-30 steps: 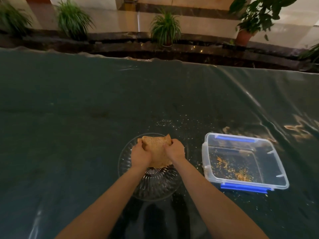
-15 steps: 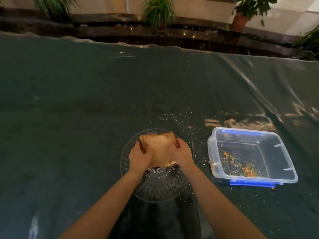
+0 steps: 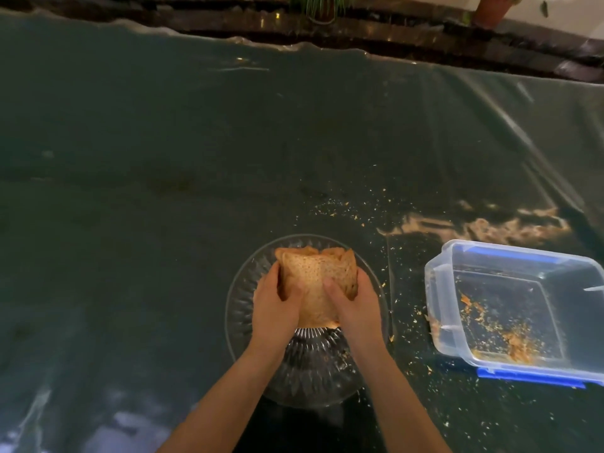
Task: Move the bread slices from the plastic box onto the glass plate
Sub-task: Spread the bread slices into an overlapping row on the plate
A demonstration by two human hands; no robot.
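A stack of brown bread slices [image 3: 313, 282] sits over the far half of the round glass plate [image 3: 238, 305]. My left hand [image 3: 274, 308] grips the stack's left side and my right hand [image 3: 353, 305] grips its right side, thumbs on top. Whether the stack rests on the plate or is held just above it is unclear. To the right stands the clear plastic box [image 3: 441, 289] with blue clips; it holds only crumbs and orange smears.
A dark green plastic sheet [image 3: 163, 158] covers the table. Crumbs [image 3: 343, 207] are scattered beyond the plate and around the box. Beyond the table's far edge are a dark ledge and potted plants [image 3: 490, 11].
Both hands still hold the bread over the plate. The camera has tipped downward and closer, so plate and box appear larger and shifted right.
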